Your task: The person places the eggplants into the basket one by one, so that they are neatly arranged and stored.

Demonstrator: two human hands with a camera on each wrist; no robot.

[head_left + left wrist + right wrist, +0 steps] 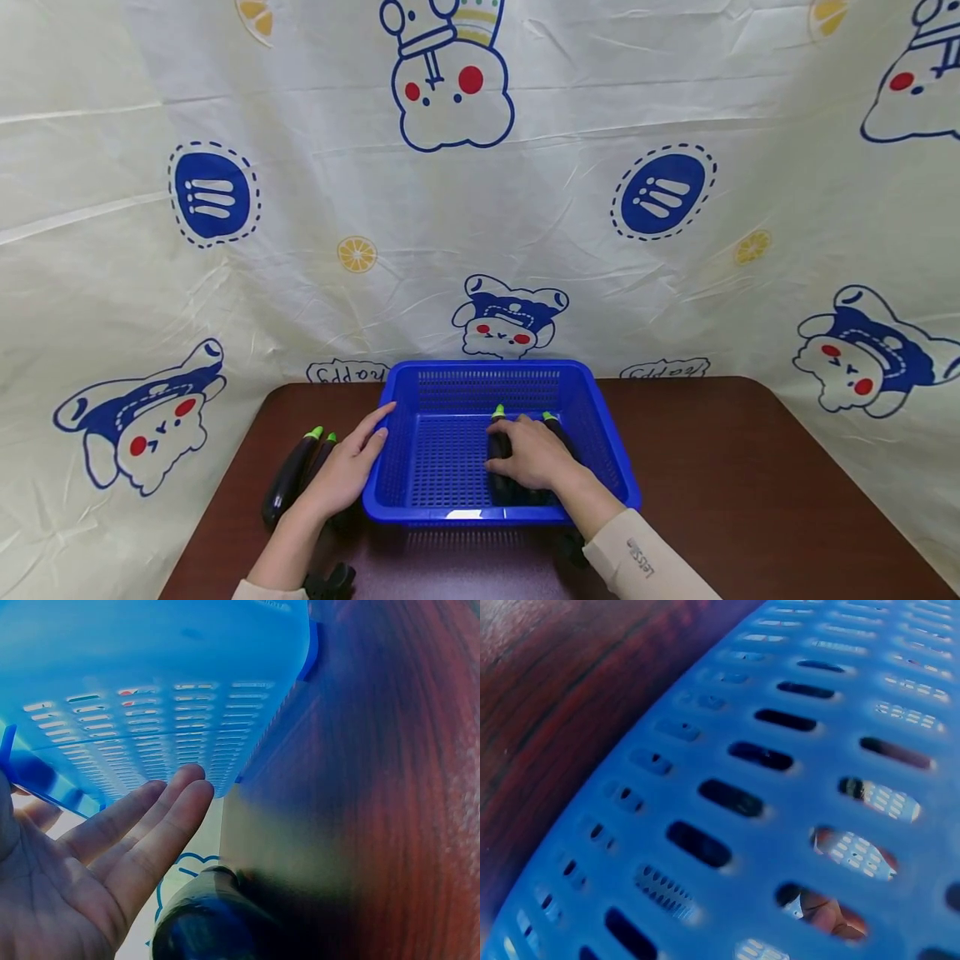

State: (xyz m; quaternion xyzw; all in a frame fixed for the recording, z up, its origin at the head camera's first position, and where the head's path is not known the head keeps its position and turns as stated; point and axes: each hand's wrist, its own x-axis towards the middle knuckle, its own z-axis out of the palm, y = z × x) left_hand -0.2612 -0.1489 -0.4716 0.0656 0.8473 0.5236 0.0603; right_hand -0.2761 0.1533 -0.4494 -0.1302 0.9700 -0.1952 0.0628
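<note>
A blue slotted plastic basket stands on the table in the head view. Inside it, my right hand grips a dark eggplant with a green stem end, thumb on its left side. A second eggplant lies just right of it, partly hidden by the hand. My left hand is at the basket's left rim, and its fingers stretch out straight along the outer wall in the left wrist view. In the right wrist view, slots in the basket wall show only bits of the right hand.
Two more eggplants, the nearer one partly beside the other, lie left of the basket near the left forearm. Brown tabletop extends right of the basket. A printed cloth hangs behind the table.
</note>
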